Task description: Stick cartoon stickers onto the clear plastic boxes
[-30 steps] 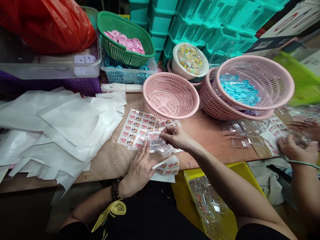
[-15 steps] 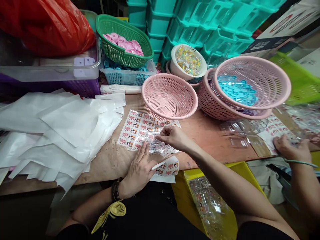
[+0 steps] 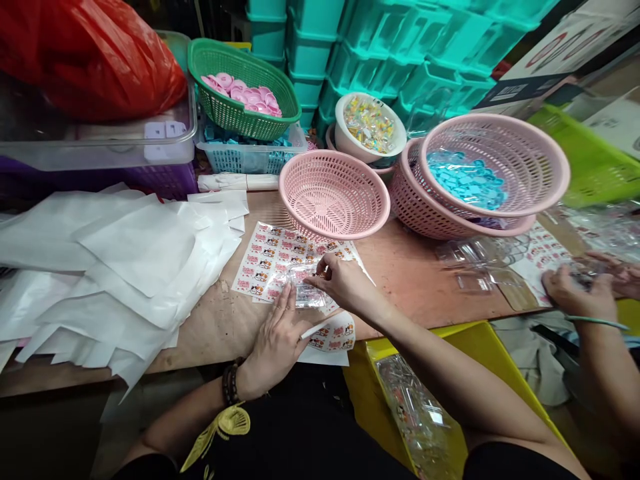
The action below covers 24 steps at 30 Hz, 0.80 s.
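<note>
1. My left hand [image 3: 274,343] lies palm-down on the brown wooden worktop [image 3: 415,273], its fingers [image 3: 284,301] spread and steadying the near edge of a small clear plastic blister case [image 3: 306,285].
2. The case lies flat on a white sticker sheet printed with cartoon cats [image 3: 280,257] — its long axis runs left to right.
3. My right hand [image 3: 345,283] pinches the case's far right corner, fingertips closed on it.
4. An empty pink plastic basket [image 3: 334,193] stands just behind the sheet.

Three round pink plastic mesh baskets sit on the wooden table: one empty [image 3: 334,195] and two nested together [image 3: 493,163]. One oval green plastic basket [image 3: 240,90] holds pink discs, and one white bowl [image 3: 369,127] holds mixed coloured pieces. Four hands show: the person's two [image 3: 276,340] [image 3: 345,283] and a co-worker's two [image 3: 575,293] [image 3: 617,273].
</note>
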{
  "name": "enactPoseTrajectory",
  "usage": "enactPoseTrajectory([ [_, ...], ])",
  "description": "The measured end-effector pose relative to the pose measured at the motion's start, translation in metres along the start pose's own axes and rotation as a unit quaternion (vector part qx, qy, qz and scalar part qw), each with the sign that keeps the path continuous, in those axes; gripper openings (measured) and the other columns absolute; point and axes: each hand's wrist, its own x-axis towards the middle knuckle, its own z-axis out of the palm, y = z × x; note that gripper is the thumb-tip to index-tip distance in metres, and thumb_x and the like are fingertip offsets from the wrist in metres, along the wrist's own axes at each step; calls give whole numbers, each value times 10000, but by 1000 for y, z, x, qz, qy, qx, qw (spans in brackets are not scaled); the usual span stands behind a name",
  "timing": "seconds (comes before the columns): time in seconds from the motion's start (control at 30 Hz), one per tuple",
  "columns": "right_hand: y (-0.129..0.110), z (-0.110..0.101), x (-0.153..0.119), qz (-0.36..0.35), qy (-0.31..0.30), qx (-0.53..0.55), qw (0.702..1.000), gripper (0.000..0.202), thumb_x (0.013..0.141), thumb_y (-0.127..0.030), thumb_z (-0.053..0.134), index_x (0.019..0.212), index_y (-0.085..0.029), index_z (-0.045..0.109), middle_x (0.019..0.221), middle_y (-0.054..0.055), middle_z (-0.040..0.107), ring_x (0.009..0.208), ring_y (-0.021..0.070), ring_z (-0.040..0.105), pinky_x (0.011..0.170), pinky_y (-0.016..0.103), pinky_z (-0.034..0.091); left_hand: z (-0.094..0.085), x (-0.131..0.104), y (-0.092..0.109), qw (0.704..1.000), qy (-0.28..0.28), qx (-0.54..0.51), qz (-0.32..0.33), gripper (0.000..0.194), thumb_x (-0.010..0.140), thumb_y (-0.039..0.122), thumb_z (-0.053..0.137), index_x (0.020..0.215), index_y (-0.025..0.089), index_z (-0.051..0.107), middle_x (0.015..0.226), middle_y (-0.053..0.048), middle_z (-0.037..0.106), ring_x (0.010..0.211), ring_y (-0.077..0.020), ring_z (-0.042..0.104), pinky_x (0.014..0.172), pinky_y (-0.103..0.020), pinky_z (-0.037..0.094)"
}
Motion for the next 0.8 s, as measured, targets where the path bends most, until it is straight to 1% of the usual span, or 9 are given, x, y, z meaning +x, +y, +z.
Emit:
enactPoseTrajectory([
  [0.07, 3, 2, -1, -11, 19, 0, 1000, 215, 840, -331, 750, 911, -193, 600, 659, 15, 643, 602, 187, 590, 579, 270, 369, 1, -1, 0, 1000, -2, -4, 0, 250, 887, 135, 678, 1127, 202, 698, 1687, -152, 204, 1549, -384, 181, 1172, -589, 404],
  [0.13, 6, 3, -1, -8, 20, 16, 1000, 234, 843, -324, 740, 972, -195, 593, 613, -12, 613, 579, 185, 580, 579, 269, 371, 3, -1, 0, 1000, -3, -7, -2, 197, 889, 129, 670, 1074, 187, 704, 1686, -157, 206, 1546, -382, 200, 1172, -587, 404],
  [0.27, 10, 1, 0, 17, 0, 57, 998, 246, 845, -357, 731, 968, -213, 574, 580, -44, 578, 552, 170, 552, 570, 260, 365, 5, -1, 1, 1000, 5, -13, -5, 102, 899, 152, 661, 986, 171, 712, 1689, -151, 198, 1543, -389, 216, 1152, -585, 431],
  [0.4, 11, 2, -3, 38, 28, 15, 999, 276, 844, -427, 725, 983, -229, 593, 628, -23, 601, 611, 194, 573, 582, 270, 343, 4, 0, 3, 1000, 9, -6, -2, 90, 920, 187, 645, 965, 171, 722, 1682, -154, 225, 1534, -388, 251, 1140, -580, 443],
  [0.53, 9, 2, -6, 46, 38, -4, 998, 276, 857, -463, 709, 999, -247, 611, 607, -25, 588, 645, 210, 583, 596, 274, 330, -1, 2, 4, 999, 15, 30, 15, 116, 912, 214, 666, 1001, 196, 740, 1674, -157, 249, 1546, -403, 199, 1170, -637, 361],
  [0.63, 7, 2, -5, 61, 32, 4, 998, 283, 852, -467, 717, 1006, -253, 615, 613, -27, 588, 634, 202, 571, 583, 269, 312, -7, 10, -3, 998, 13, 39, 56, 150, 910, 277, 682, 1033, 249, 764, 1608, -141, 399, 1547, -409, 194, 1195, -696, 248],
  [0.7, 7, 2, -4, 66, 25, 12, 997, 286, 846, -463, 726, 1006, -255, 612, 631, -29, 587, 623, 193, 556, 576, 267, 302, -12, 18, -10, 995, -2, 32, 91, 252, 913, 303, 684, 1158, 323, 742, 1511, -93, 537, 1543, -381, 232, 1214, -699, 193],
  [0.77, 6, 2, -4, 66, 18, 22, 997, 281, 848, -458, 723, 1001, -257, 602, 637, -36, 572, 606, 182, 537, 577, 267, 297, -15, 27, -17, 992, -22, 27, 125, 351, 921, 297, 676, 1266, 366, 689, 1404, -51, 634, 1534, -348, 274, 1228, -677, 193],
  [0.8, 6, 2, -3, 68, 15, 27, 997, 275, 850, -456, 720, 994, -258, 596, 634, -41, 560, 597, 178, 526, 578, 268, 295, -15, 31, -19, 990, -28, 26, 138, 364, 928, 288, 668, 1285, 360, 678, 1362, -47, 662, 1529, -336, 291, 1229, -657, 225],
])
